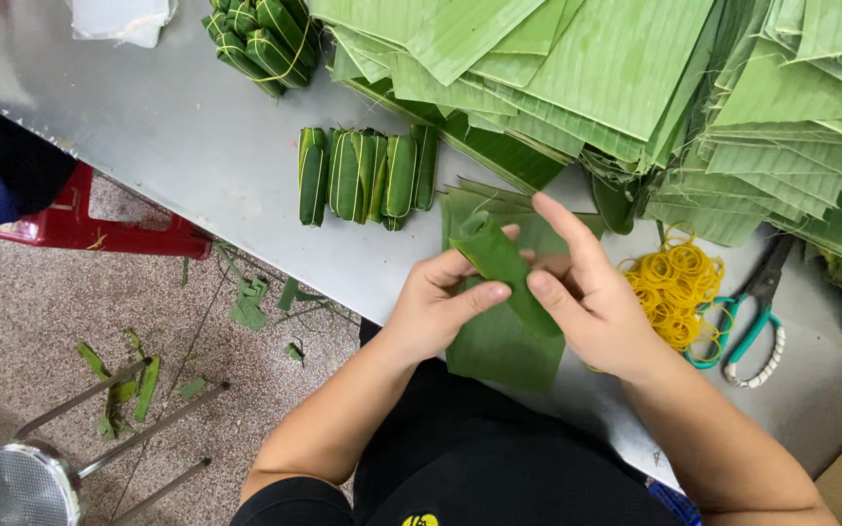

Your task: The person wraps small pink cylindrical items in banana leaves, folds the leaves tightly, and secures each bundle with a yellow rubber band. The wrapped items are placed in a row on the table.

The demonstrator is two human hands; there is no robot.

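You held a small leaf roll [501, 265] between both hands over the near edge of the grey table [197, 146]; it was a strip of deep green banana leaf, ribbed along its length, folded into a narrow packet that slanted from upper left to lower right; its top end was pinched to a blunt fold, and its lower end ran down onto a flat leaf piece [499, 351] that overhung the table edge above your lap. Your left hand [436, 307] had its grip closed on the roll, thumb pressed across the front and fingers curled behind; your right hand [592, 302] likewise gripped the roll, thumb on its lower side, forefinger stretched straight up past the top fold. Just right of that hand lay a heap of yellow rubber bands [676, 282], and beside it teal-handled scissors [752, 326]; beyond your hands a row of finished wrapped bundles [367, 175] lay side by side, each bound with thin bands; another cluster of bundles [263, 39] sat at the far edge; stacks of cut leaves [626, 68] covered the table's far right; a red stool [90, 229] stood on the floor below.
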